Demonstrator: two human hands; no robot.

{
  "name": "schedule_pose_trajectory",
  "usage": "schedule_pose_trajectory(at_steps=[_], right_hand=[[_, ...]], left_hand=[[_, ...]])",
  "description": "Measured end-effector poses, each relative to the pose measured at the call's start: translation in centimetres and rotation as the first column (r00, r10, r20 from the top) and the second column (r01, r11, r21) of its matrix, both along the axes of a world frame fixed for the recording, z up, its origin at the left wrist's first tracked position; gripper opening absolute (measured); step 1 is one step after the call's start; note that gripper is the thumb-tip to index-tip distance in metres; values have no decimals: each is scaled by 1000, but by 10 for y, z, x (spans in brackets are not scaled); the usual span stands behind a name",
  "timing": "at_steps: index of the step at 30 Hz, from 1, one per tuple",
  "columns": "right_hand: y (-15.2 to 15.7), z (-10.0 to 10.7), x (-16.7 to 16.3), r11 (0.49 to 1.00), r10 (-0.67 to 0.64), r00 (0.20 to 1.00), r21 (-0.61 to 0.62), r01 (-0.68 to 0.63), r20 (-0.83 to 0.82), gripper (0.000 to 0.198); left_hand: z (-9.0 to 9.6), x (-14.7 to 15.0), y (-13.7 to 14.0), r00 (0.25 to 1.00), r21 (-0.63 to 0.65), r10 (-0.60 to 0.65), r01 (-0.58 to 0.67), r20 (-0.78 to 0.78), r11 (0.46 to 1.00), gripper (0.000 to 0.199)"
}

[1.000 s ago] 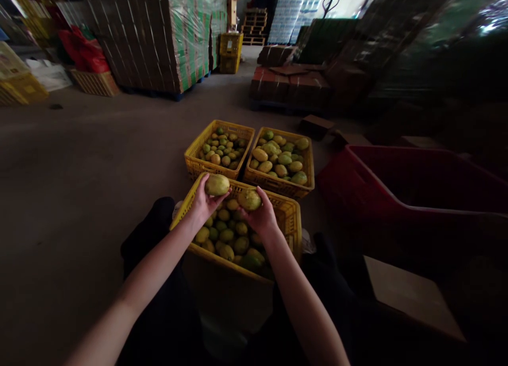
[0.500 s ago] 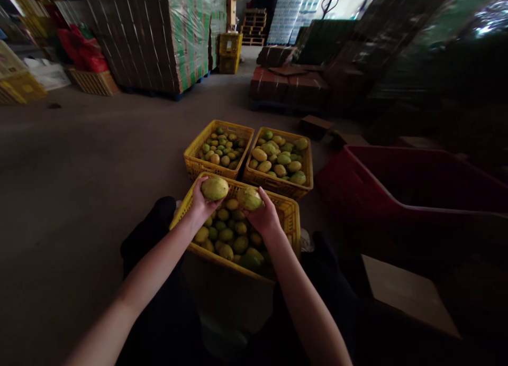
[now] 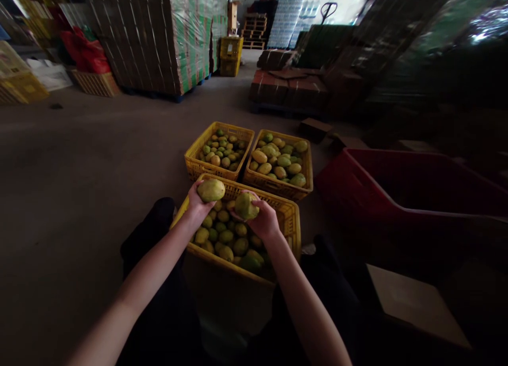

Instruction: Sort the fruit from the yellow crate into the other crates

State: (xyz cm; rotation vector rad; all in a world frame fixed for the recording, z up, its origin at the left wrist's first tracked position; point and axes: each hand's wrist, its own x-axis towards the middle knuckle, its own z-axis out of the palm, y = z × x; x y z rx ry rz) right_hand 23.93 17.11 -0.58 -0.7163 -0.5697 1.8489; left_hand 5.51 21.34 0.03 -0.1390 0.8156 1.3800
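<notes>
My left hand is wrapped round a yellow-green mango, which lies on its side across the fingers. A second, greener mango is gripped in my right hand, its end tilted toward me. Both hands are above the near yellow crate, with a small gap between the two fruits. Inside that crate lie several more mangoes, partly hidden by my hands and right forearm.
Two more yellow crates of mangoes, a left one and a right one, stand just beyond the near crate. A large red bin is to the right, with a cardboard box nearer me. Wrapped carton stacks stand farther back.
The mango in my right hand has turned and come slightly lower and to the left. My left hand has shifted slightly left with its mango.
</notes>
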Motion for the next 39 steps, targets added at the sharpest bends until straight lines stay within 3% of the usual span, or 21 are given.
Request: schedule_pose_trajectory(at_steps=[6,10,17,24,30,39], right_hand=[[4,-2,6,999,38,997,12,-37,-64,27],[4,-1,9,996,-16,999,86,20,-46,19],[2,5,7,992,-89,992,98,80,86,16],[5,7,10,938,-276,926,283,201,258,16],[6,6,11,915,-361,865,314,254,350,16],[7,2,11,880,-420,803,407,246,422,14]], left_hand=[[10,2,-3,987,31,139,-142,79,989,18],[13,4,-7,981,86,161,-170,105,982,20],[16,3,-12,999,229,35,-28,-25,973,21],[11,3,-10,988,270,8,35,-157,962,21],[7,4,-11,936,253,-71,166,-345,953,16],[1,4,-9,882,245,-85,220,-463,944,13]])
